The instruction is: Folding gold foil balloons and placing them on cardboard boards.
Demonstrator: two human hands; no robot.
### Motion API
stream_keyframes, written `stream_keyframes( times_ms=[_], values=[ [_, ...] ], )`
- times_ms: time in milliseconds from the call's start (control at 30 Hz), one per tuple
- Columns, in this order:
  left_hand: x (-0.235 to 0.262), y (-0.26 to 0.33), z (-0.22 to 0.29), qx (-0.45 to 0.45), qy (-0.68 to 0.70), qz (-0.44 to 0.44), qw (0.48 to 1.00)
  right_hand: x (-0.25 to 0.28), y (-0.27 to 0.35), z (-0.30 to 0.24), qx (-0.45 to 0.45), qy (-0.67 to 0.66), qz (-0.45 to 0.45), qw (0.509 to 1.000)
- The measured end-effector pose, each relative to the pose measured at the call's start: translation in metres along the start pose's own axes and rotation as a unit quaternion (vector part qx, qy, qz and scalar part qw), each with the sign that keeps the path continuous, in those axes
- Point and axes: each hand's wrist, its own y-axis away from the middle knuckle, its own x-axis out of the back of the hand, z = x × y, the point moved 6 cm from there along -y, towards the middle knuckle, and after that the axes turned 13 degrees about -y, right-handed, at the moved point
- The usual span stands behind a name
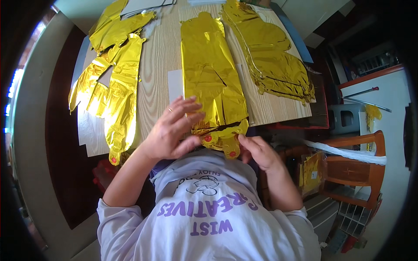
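A flat gold foil balloon [211,65] lies lengthwise down the middle of the table, its near end folded and hanging over the front edge. Two round red spots show on that end. My left hand [174,128] is over the balloon's left side near the fold, fingers spread and holding nothing. At the right of the hanging end, my right hand [260,152] pinches the foil edge between thumb and fingers; the fingertips are partly hidden. More flat foil balloons lie to the left [119,87] and to the right [270,52].
Pale sheets [146,5] lie at the table's [159,56] far edge. To my right stand a wooden chair [348,172] with a white strip over it, a grey plastic stool [346,117] and a clear bag of gold foil [311,172].
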Motion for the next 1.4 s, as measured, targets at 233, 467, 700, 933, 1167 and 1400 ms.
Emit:
stream_keyframes(
  times_ms=[233,467,700,933,1167,1400],
  values=[
    [-0.003,-0.016,-0.049,0.053,-0.126,-0.016,0.991,0.002,0.018,-0.142,0.393,0.415,0.169,0.803],
    [-0.032,-0.014,-0.052,0.056,-0.166,-0.095,0.980,-0.006,-0.047,-0.112,0.418,0.621,0.059,0.660],
    [-0.029,-0.033,-0.035,0.148,-0.151,-0.087,0.974,-0.008,-0.047,-0.117,0.433,0.608,0.039,0.665],
    [-0.058,-0.031,-0.035,0.142,-0.168,-0.083,0.972,0.031,-0.125,-0.215,0.323,0.288,0.045,0.900],
    [-0.052,-0.034,-0.032,0.147,-0.143,-0.079,0.976,0.032,-0.295,-0.288,0.092,0.108,0.095,0.985],
    [-0.048,-0.036,-0.033,0.153,-0.121,-0.084,0.977,-0.021,-0.327,-0.312,0.099,0.310,0.096,0.941]
  ],
)
